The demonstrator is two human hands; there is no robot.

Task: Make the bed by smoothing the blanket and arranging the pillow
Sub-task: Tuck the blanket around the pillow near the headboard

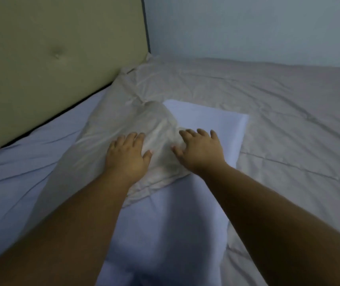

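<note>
A cream-white pillow (103, 145) lies lengthwise near the headboard, partly overlapping a pale blue pillow (212, 124) beside it. My left hand (126, 155) rests flat on the cream pillow, fingers spread. My right hand (200, 149) lies palm down where the cream pillow meets the blue one, fingers apart. Neither hand grips anything. The grey quilted blanket (288, 124) covers the right part of the bed, lightly creased, and its upper edge runs up to the far corner. A blue sheet (20, 162) shows at the left.
An olive tufted headboard (51, 48) stands at the left. A pale wall (247, 23) borders the bed's far side. The blue sheet carries on toward me between my forearms.
</note>
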